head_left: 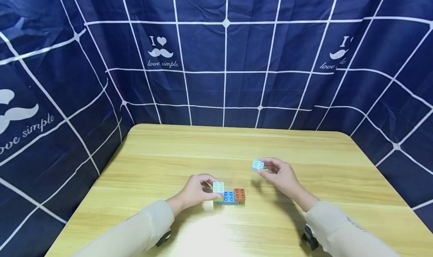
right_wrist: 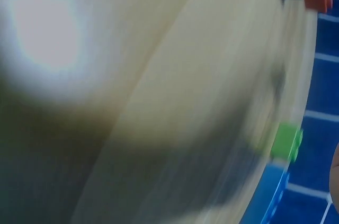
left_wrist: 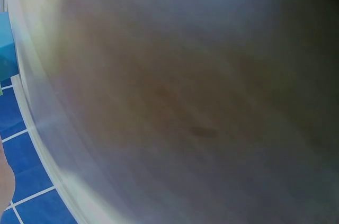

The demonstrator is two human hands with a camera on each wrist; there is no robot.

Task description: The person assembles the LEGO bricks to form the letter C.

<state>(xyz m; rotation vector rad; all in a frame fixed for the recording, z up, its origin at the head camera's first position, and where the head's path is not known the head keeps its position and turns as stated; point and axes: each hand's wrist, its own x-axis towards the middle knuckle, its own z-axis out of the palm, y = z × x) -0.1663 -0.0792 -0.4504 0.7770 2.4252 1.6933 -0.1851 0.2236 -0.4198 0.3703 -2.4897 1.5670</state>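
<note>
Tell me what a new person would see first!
The big blue curtain behind the table pops out first, with its white lines and mustaches. Next comes the orange brick, right of the left grip. Then there's the pale blue brick pinched in the right grip.

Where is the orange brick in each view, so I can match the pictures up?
Head: the orange brick is below the middle, slightly right of centre, at the right of a blue brick.
Left wrist: not in the picture.
Right wrist: top right corner.
Shared landmark: the blue curtain with white lines, across the top in head, lower left in left wrist, right edge in right wrist.
</note>
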